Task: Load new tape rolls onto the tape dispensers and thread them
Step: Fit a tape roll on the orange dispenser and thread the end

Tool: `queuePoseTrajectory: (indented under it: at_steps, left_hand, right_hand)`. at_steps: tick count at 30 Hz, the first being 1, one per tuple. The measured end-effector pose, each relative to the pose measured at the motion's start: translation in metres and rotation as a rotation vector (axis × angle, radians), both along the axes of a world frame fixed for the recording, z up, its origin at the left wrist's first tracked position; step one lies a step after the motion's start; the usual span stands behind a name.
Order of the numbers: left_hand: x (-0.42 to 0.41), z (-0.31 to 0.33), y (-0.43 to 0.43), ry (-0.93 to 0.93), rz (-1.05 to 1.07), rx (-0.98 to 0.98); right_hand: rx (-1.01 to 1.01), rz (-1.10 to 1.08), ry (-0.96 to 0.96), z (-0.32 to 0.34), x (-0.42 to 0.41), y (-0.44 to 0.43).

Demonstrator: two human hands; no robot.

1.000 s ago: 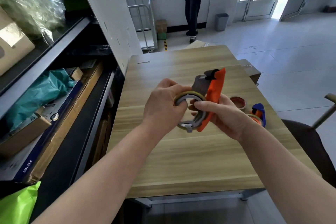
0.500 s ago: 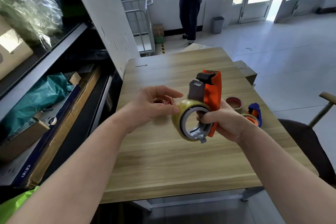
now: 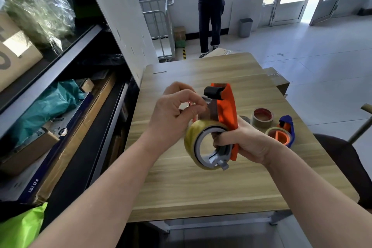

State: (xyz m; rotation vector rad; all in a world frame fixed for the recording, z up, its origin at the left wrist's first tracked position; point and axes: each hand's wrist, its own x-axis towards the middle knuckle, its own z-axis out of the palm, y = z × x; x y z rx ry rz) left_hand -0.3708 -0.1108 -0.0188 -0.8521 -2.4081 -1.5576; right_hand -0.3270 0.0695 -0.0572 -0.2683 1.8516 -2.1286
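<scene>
The right hand point(image 3: 244, 144) grips the orange tape dispenser point(image 3: 226, 110) by its lower end and holds it upright above the middle of the wooden desk point(image 3: 201, 187). A roll of clear yellowish tape point(image 3: 194, 139) sits on the dispenser's grey hub, on the left side of the orange body, and the fingers of the right hand curl through the opening of the hub. A black roller point(image 3: 214, 91) lies across the top of the dispenser.

The left hand point(image 3: 175, 115) is raised just left of the dispenser, above the roll. Its thumb and forefinger are pinched together close to the grey part under the roller; whether they hold the loose end of the tape cannot be told, as the tape is clear and the fingers hide the spot.

On the right side of the desk, behind the right hand, stands a brown tape roll point(image 3: 262, 119) with a red core. Just beside it, nearer the right edge, lies a second dispenser point(image 3: 285, 134), blue, with a roll on an orange hub.

To the left of the desk runs a dark shelf point(image 3: 60, 62) with cardboard boxes, a green bag and plastic wrap. At the far end of the room a person point(image 3: 210, 10) stands by the wall, near a grey bin point(image 3: 245, 27) and glass doors.
</scene>
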Motion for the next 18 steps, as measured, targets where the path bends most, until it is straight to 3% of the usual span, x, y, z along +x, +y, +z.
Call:
queuePoseTrajectory:
  at_steps: [7,12,18]
  left_hand:
    - [-0.002,-0.003,0.007,-0.004,0.109,0.191]
    - [0.001,0.007,0.015,0.201,0.071,0.094]
    - [-0.008,0.020,0.017,0.116,0.060,0.121]
  right_hand:
    - [-0.084,-0.017,-0.095,0.003,-0.002,0.003]
    - [-0.096,0.022,-0.171,0.005,-0.004,0.002]
    - [-0.149,0.078,-0.224,0.002,-0.002,0.001]
